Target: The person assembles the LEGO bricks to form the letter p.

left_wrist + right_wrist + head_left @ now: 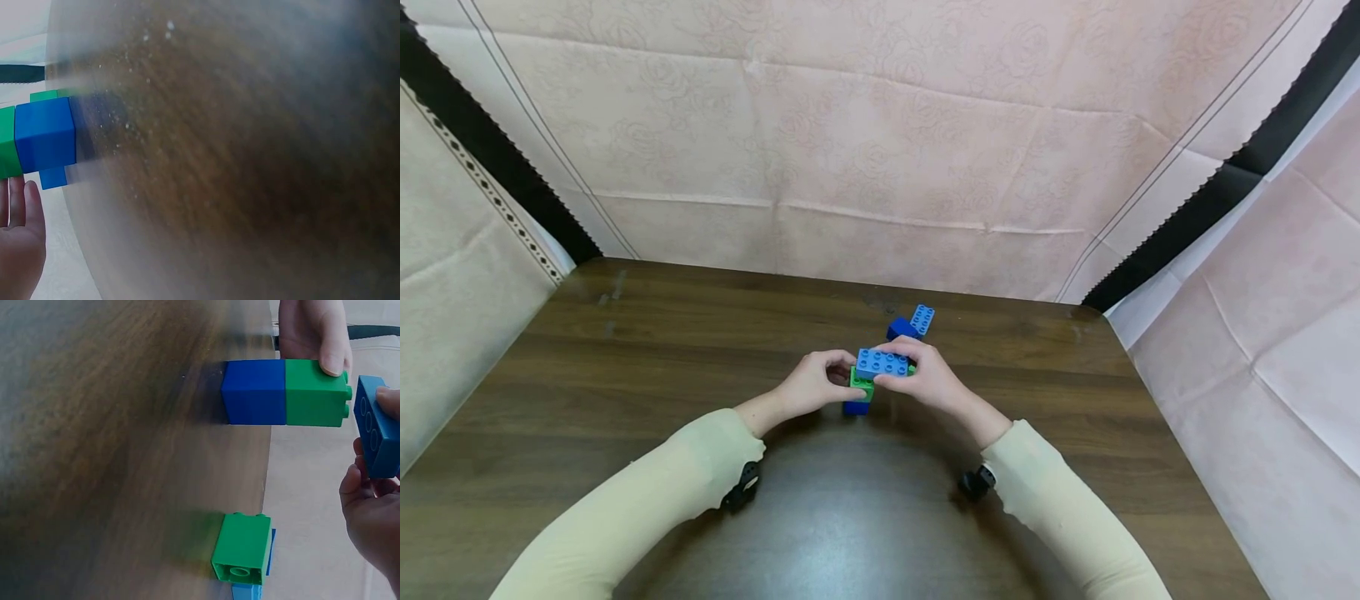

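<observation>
My left hand (811,383) grips a green block (315,394) between thumb and fingers. That block sits on top of a dark blue block (255,394), which stands on the table. In my right hand (928,379) a light blue brick (882,364) with several studs is pinched between thumb and fingers. The brick is held just above the green block; the right wrist view shows a narrow gap between its underside and the green studs. From the left wrist view, the left hand's fingers (34,209) touch the green block's side.
Beyond my right hand lie another green block (242,547), its hollow underside showing, a dark blue block (901,328) and a light blue brick (922,320). The brown wooden table (662,350) ends at a pale cloth backdrop (880,150).
</observation>
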`<state>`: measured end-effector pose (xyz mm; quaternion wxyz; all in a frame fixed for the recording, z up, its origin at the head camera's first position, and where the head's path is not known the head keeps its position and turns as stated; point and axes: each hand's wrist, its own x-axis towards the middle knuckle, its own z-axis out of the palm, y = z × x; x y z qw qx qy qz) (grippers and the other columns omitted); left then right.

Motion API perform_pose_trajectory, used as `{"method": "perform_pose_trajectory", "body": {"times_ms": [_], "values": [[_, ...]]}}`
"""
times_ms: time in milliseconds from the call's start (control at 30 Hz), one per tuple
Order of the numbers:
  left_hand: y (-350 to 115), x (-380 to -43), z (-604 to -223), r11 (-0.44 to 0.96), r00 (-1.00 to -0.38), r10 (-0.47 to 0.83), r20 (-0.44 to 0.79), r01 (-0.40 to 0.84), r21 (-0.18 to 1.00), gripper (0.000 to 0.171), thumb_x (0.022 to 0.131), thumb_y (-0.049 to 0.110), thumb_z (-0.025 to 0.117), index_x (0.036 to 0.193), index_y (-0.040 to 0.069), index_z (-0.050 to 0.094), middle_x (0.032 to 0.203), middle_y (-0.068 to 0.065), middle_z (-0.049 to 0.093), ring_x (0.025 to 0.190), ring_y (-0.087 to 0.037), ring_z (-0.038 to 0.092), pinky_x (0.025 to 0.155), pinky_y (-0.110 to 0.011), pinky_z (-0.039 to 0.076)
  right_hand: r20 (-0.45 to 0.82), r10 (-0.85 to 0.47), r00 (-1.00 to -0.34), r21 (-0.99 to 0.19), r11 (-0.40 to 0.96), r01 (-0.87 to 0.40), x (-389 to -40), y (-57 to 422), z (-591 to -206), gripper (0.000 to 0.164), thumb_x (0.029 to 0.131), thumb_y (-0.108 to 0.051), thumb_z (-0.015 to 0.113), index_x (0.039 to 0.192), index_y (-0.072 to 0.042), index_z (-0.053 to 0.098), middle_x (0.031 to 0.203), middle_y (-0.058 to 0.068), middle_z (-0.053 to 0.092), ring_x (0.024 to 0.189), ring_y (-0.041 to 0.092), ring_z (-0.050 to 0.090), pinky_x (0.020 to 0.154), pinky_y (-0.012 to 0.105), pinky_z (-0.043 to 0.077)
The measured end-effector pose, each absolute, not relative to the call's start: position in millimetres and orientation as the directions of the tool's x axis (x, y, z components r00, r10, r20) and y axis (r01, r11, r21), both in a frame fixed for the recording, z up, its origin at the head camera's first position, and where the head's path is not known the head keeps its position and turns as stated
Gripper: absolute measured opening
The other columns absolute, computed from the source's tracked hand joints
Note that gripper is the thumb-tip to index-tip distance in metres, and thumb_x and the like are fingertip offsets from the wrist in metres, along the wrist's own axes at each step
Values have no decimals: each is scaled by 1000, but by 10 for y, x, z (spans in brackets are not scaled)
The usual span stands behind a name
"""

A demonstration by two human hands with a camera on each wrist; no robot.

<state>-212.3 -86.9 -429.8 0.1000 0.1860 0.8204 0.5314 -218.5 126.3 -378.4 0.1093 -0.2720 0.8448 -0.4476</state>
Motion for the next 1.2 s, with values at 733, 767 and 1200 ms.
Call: {"method": "perform_pose_trajectory", "body": {"times_ms": [733, 767, 1200], "values": [[-860, -2132, -4290, 370, -905, 423, 41, 214, 904, 35, 80, 23, 75, 107, 5, 62, 102, -8, 66, 91, -15, 60, 84, -32, 53, 75, -635, -769, -775, 448, -446, -2319, 1291, -3949, 38, 85, -20, 70, 120, -8, 62, 112, 7, 58, 95, 19, 52, 78, 26, 51], [-862, -2133, -4289, 370, -905, 423, 41, 214, 904, 34, 79, 23, 75, 107, 6, 63, 102, -7, 66, 90, -15, 60, 84, -32, 53, 79, -643, -762, -770, 446, -456, -2316, 1286, -3945, 38, 84, -20, 70, 120, -8, 62, 111, 7, 58, 94, 18, 53, 78, 26, 51], [-880, -2147, -4328, 361, -898, 434, 69, 244, 900, 29, 79, 23, 75, 101, 9, 62, 99, -5, 66, 89, -14, 59, 85, -31, 52, 88, -678, -730, -720, 463, -517, -2306, 1261, -3916, 39, 84, -20, 70, 120, -7, 62, 112, 11, 58, 96, 20, 54, 79, 25, 52]]}}
